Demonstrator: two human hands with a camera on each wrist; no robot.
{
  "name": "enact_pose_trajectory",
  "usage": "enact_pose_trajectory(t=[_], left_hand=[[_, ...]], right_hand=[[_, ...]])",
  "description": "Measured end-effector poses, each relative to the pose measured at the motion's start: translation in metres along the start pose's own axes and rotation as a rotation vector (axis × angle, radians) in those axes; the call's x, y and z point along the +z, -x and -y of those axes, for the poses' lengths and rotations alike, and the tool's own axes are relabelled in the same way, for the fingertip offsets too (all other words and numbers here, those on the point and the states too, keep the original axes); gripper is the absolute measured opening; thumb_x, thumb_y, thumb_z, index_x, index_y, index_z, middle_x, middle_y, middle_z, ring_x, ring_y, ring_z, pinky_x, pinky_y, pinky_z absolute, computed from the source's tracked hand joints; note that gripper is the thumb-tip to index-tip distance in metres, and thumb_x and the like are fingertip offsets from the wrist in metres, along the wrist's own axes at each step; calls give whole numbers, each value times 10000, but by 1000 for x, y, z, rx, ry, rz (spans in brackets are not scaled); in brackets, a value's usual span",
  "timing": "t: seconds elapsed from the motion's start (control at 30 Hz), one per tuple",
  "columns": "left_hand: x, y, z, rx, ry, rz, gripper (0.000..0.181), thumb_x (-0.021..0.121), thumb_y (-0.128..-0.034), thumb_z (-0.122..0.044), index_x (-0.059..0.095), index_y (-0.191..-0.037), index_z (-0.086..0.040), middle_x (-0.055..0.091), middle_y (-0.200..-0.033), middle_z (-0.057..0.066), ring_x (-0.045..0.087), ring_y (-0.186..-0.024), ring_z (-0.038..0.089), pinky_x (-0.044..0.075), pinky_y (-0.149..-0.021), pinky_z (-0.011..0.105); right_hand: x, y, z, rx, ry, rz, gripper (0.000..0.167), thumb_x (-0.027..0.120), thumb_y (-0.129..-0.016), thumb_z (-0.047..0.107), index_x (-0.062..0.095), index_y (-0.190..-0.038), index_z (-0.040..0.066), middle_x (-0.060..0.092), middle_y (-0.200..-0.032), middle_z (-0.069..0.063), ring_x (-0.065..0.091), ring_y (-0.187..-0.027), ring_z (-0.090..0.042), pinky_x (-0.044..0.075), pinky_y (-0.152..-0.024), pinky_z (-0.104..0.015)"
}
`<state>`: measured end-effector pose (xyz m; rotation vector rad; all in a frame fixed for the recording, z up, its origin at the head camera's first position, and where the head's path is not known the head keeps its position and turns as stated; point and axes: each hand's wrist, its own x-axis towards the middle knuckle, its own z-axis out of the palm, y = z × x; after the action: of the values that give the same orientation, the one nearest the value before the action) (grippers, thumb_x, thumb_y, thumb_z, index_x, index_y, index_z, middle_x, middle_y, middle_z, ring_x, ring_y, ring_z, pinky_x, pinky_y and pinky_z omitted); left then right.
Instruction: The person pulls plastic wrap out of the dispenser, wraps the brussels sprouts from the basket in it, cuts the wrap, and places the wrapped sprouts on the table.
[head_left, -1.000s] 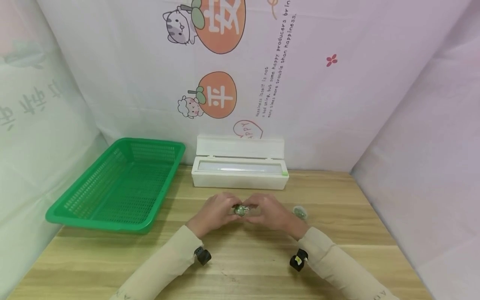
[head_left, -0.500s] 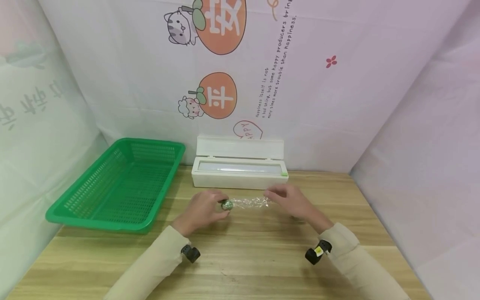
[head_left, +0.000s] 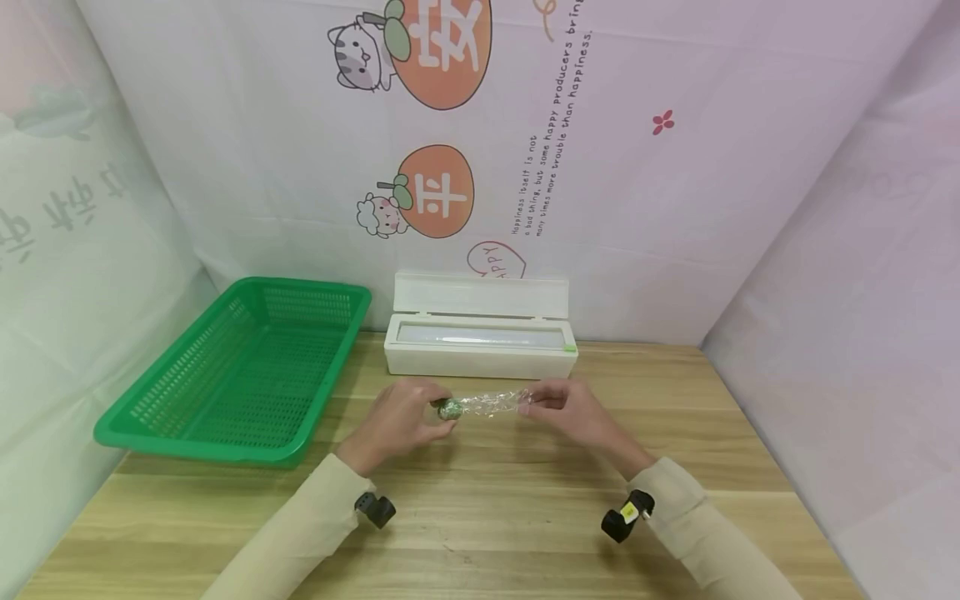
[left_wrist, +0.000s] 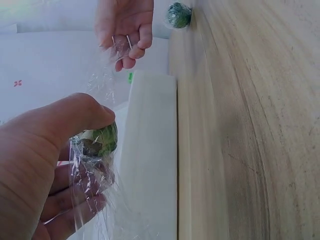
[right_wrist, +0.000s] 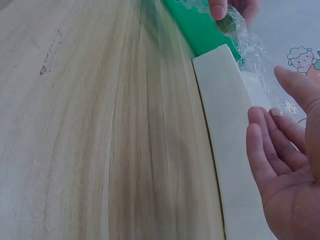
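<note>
My left hand (head_left: 397, 421) grips a Brussels sprout (head_left: 450, 409) in clear cling film; in the left wrist view its thumb presses the sprout (left_wrist: 102, 140) against curled fingers. One loose end of film (left_wrist: 90, 200) hangs over those fingers. The other end, a crinkled film strip (head_left: 491, 404), stretches across to my right hand (head_left: 573, 410). In the right wrist view the film meets the fingertips of the right hand (right_wrist: 287, 165), while its thumb stands apart. A second wrapped sprout (left_wrist: 178, 15) lies on the table beyond the right hand; the head view hides it.
Behind the hands stands a long white dispenser box (head_left: 480, 361), its lid (head_left: 480, 296) raised and a green slider (head_left: 569, 348) at its right end. A green plastic basket (head_left: 315, 433) sits on the left of the wooden table (head_left: 480, 533). Printed white cloth (head_left: 615, 208) encloses the back and sides.
The hands have drawn apart from close together, stretching the film between them. The left hand moved left with the sprout; the right moved right, then slightly back left.
</note>
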<state>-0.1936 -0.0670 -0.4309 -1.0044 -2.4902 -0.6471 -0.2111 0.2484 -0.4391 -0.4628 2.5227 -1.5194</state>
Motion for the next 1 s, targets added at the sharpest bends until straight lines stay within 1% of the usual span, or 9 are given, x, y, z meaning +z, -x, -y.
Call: enact_pose_trajectory(t=[0.07, 0.17, 0.27, 0.37, 0.5, 0.63, 0.77, 0.9, 1.0], left_hand=[[-2, 1, 0, 1, -1, -2, 206, 885, -824, -193, 785, -976, -98, 800, -899, -17, 760, -825, 149, 639, -757, 263], [-4, 2, 0, -2, 5, 2, 210, 885, -829, -209, 787, -982, -104, 799, -907, -24, 751, -834, 125, 642, -772, 275], [-7, 3, 0, 2, 32, 7, 215, 884, -834, -217, 790, -995, -110, 798, -915, -31, 737, -841, 97, 653, -788, 309], [-10, 4, 2, 9, 77, 13, 210, 880, -846, -213, 793, -1009, -112, 798, -926, -34, 732, -851, 83, 661, -797, 339], [-13, 5, 3, 21, 150, 6, 200, 869, -870, -203, 795, -1035, -116, 801, -951, -39, 731, -870, 76, 662, -814, 348], [-17, 6, 1, 27, 212, -29, 221, 871, -876, -211, 799, -1064, -120, 813, -993, -33, 757, -920, 94, 658, -860, 327], [-21, 6, 0, 51, 227, -91, 263, 876, -874, -212, 800, -1103, -110, 819, -1037, -5, 775, -965, 133, 655, -888, 322], [-25, 4, -3, 89, 235, -164, 316, 892, -852, -193, 798, -1134, -87, 819, -1079, 46, 780, -985, 181, 659, -894, 346], [-27, 2, -5, 106, 268, -212, 351, 904, -834, -165, 798, -1159, -83, 818, -1105, 68, 782, -1005, 205, 659, -903, 357]], right_hand=[[2, -2, -1, -8, -14, -7, 307, 829, -925, 294, 758, -1154, 103, 785, -1084, -60, 751, -987, -185, 635, -878, -241], [2, -3, -2, -25, -16, -2, 299, 820, -934, 303, 760, -1149, 104, 788, -1063, -61, 765, -979, -211, 644, -880, -269], [-1, -3, -2, -37, -14, 6, 288, 798, -954, 328, 766, -1145, 115, 796, -1050, -88, 776, -982, -257, 656, -898, -356], [-6, -4, -1, -44, -26, 15, 271, 782, -968, 329, 773, -1136, 116, 795, -1059, -163, 777, -977, -285, 650, -922, -458], [-9, -4, 2, -44, -56, 31, 252, 773, -976, 314, 779, -1128, 113, 771, -1105, -247, 771, -955, -234, 632, -945, -527], [-10, -3, 6, -39, -93, 48, 257, 760, -989, 297, 770, -1143, 91, 756, -1129, -268, 761, -945, -167, 628, -957, -527], [-9, -3, 8, -28, -135, 59, 249, 751, -997, 272, 763, -1153, 78, 764, -1110, -220, 753, -946, -146, 632, -962, -510], [-5, -4, 10, -11, -181, 72, 267, 748, -998, 222, 749, -1178, 24, 782, -1061, -124, 751, -929, -121, 657, -927, -415], [-1, -6, 12, 9, -217, 78, 311, 747, -997, 200, 727, -1206, -30, 782, -1066, -148, 750, -922, -111, 662, -905, -354]])
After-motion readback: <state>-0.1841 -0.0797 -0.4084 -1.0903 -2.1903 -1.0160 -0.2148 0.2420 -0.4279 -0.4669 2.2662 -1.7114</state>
